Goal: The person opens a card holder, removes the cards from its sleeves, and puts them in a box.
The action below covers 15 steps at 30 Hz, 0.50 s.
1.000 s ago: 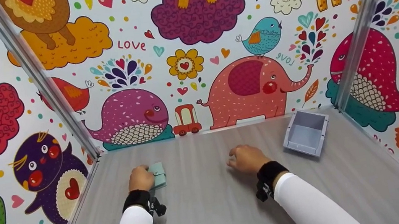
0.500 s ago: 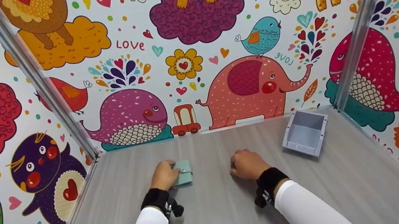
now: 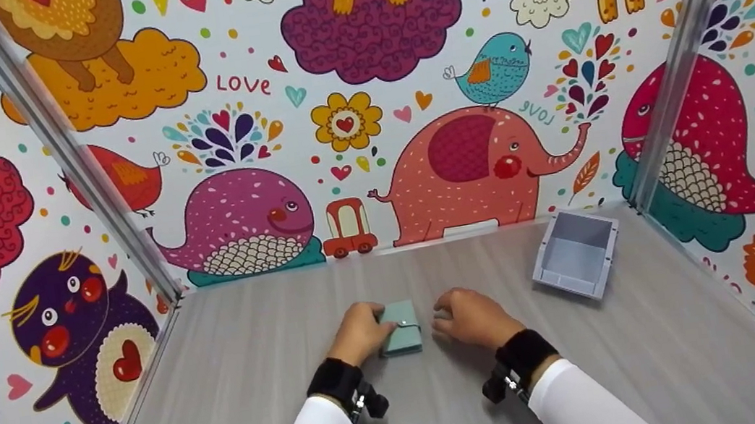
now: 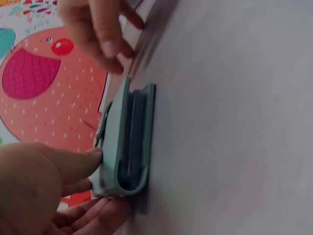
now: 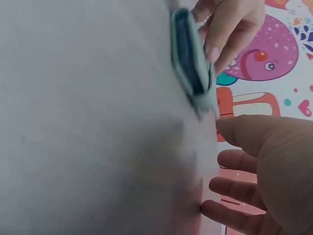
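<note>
A mint-green card holder (image 3: 403, 338) with a snap strap lies near the middle of the table. My left hand (image 3: 358, 334) pinches its left side, thumb on the cover and fingers at the spine, as the left wrist view shows. Dark inner sleeves show along the edge of the card holder (image 4: 113, 147). To its right, my right hand (image 3: 476, 317) is held just apart from it, fingers loosely bent and holding nothing. In the right wrist view the fingers (image 5: 237, 188) are spread a little, pointing toward the table.
A grey open-topped box (image 3: 577, 256) stands at the back right of the wood-grain table (image 3: 241, 398). Walls with cartoon animals (image 3: 243, 215) close off the back and both sides, with metal posts (image 3: 658, 73) at the corners.
My left hand has brought the card holder rightward from the left part of the table to the middle. My right hand curled in slightly, then loosened, staying nearly in place.
</note>
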Each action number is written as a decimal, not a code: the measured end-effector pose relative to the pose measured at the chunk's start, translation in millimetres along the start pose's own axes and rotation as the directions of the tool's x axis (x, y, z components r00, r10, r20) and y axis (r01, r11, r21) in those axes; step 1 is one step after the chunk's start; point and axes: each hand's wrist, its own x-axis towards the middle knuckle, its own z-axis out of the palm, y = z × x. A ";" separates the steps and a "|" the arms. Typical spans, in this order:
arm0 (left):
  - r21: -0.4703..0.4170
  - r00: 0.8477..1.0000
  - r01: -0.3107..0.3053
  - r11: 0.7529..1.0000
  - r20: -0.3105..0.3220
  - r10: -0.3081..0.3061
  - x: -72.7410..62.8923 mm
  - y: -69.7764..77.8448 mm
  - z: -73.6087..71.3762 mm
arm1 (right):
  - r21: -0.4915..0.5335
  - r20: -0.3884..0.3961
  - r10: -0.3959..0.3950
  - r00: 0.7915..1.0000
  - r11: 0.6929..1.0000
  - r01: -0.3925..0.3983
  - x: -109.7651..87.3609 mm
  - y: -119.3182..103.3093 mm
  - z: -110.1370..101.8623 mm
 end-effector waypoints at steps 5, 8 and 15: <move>0.026 0.994 -0.105 0.994 0.009 0.105 -3.2 16.6 24.0 | 0.035 -0.046 -0.043 0.998 0.998 0.044 -4.4 -3.0 2.8; 0.041 0.990 -0.138 0.990 -0.005 0.138 -6.6 23.6 35.2 | 0.003 -0.069 -0.042 0.997 0.999 0.042 -6.8 -5.2 4.4; 0.049 0.977 -0.214 0.976 -0.003 0.214 -18.4 29.9 46.7 | -0.027 -0.106 -0.078 0.991 0.997 0.076 -16.7 -5.5 6.1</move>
